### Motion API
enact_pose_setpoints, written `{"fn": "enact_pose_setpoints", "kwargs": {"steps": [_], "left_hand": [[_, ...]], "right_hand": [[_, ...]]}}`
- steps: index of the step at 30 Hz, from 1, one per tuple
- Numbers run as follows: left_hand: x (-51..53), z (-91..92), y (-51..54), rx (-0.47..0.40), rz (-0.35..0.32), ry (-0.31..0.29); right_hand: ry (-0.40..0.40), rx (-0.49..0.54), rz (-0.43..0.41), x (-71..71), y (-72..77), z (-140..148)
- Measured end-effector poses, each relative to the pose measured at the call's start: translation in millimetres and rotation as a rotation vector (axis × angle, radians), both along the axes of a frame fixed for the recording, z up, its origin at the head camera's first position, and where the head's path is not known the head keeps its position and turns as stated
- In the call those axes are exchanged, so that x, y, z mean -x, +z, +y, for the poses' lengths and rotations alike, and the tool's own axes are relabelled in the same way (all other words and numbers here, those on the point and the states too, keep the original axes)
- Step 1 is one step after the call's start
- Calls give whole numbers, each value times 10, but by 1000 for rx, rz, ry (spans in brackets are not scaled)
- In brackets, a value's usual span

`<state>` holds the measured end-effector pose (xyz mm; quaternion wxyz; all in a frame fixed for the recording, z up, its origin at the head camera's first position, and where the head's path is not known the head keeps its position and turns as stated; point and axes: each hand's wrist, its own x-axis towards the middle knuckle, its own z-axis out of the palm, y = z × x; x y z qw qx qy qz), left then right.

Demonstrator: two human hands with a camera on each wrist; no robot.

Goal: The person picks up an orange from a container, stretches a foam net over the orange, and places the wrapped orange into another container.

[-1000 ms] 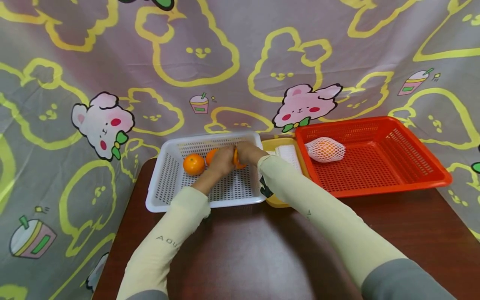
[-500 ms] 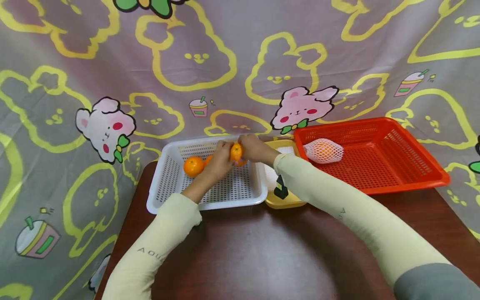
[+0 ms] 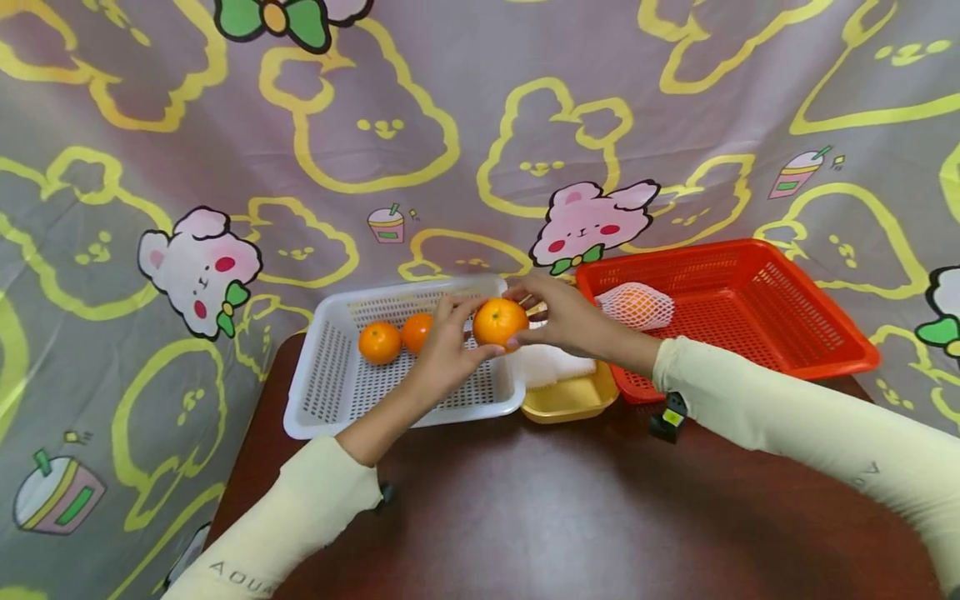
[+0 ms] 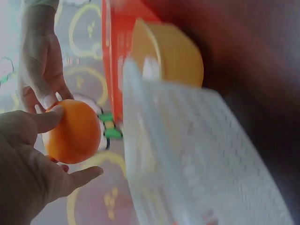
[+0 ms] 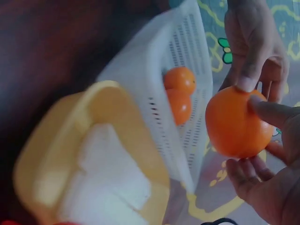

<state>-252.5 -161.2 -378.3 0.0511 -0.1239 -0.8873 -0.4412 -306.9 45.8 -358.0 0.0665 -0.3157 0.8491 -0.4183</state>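
Observation:
An orange (image 3: 500,322) is held up between both hands above the right end of the white basket (image 3: 405,421). The left hand (image 3: 447,346) grips its left side with thumb and fingers; the right hand (image 3: 557,317) grips its right side. In the left wrist view the orange (image 4: 74,131) touches the fingertips of the left hand (image 4: 33,159), the right hand (image 4: 43,65) beyond it. The right wrist view shows the orange (image 5: 239,123) between the right hand (image 5: 276,173) and the left hand (image 5: 258,51). Two more oranges (image 3: 380,342) (image 5: 180,80) lie in the white basket.
A yellow container (image 3: 573,400) with white foam netting (image 3: 551,365) stands right of the white basket. The red basket (image 3: 847,333), farther right, holds a net-wrapped orange (image 3: 637,306). A patterned cloth (image 3: 420,50) hangs behind the table (image 3: 510,508).
Both hands have come up out of the white basket with the orange and moved slightly right and toward the body. The right forearm has swung to the right.

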Motion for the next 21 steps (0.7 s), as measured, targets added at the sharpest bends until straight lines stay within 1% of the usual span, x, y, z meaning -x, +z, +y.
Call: {"fn": "enact_pose_setpoints", "kwargs": {"steps": [3, 7, 10, 14, 16, 19, 21], "left_hand": [[-135, 127, -39, -27, -2, -62], [-300, 295, -118, -83, -42, -173], [-410, 399, -157, -76, -47, -235], [-524, 524, -184, -52, -50, -286], [-567, 582, -193, -50, -59, -305], [-631, 659, -211, -68, -73, -334], [-678, 697, -233, -58, -74, -348]], "right_hand": [[20, 42, -22, -154, -50, 215], [13, 67, -50, -367, -165, 488], [3, 75, -60, -534, -249, 672], [-6, 69, -56, -726, -348, 877], [-19, 68, -37, -804, -392, 957], [-19, 94, 6, -913, -463, 1053], [-19, 115, 30, -981, -518, 1102]]}}
